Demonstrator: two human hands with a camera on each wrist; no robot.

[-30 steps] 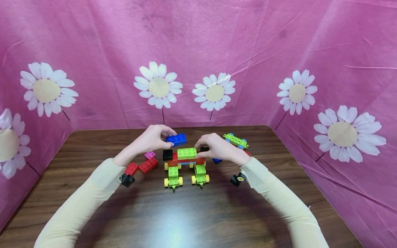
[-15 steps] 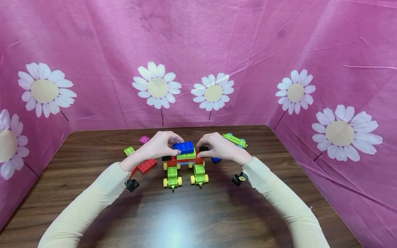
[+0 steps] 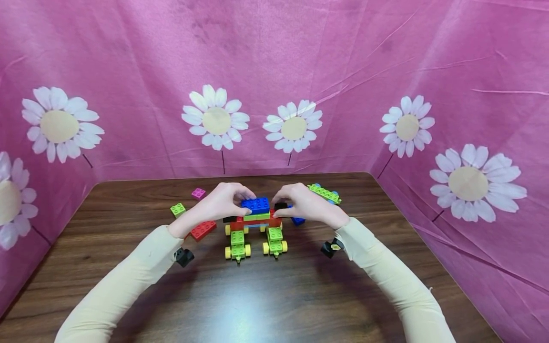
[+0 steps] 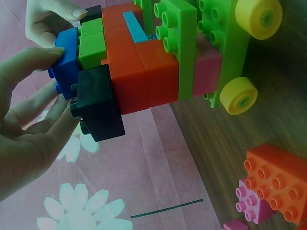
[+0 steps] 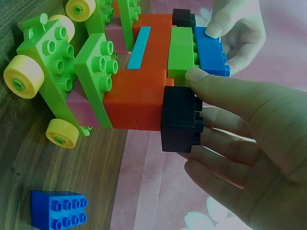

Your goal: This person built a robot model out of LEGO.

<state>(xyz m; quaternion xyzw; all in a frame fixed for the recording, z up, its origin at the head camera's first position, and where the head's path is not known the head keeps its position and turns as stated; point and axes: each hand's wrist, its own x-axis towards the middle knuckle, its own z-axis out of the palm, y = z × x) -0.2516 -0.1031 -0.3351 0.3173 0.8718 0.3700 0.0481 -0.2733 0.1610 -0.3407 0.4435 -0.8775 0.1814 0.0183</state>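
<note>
1. Mid-frame, the left hand [image 3: 220,202] pinched the blue brick [image 3: 258,205] atop the toy build [image 3: 257,222]
2. The right hand [image 3: 302,203] gripped the toy build's right end
3. Left of centre, a red brick [image 3: 203,230] lay on the worktop [image 3: 283,300]

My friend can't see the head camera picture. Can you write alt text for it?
A person's left hand pinches a blue brick at the top of a wheeled brick toy; the right hand holds the toy's right end. Loose pieces lie to both sides on a wooden table, before pink cloth with white flowers.
</note>
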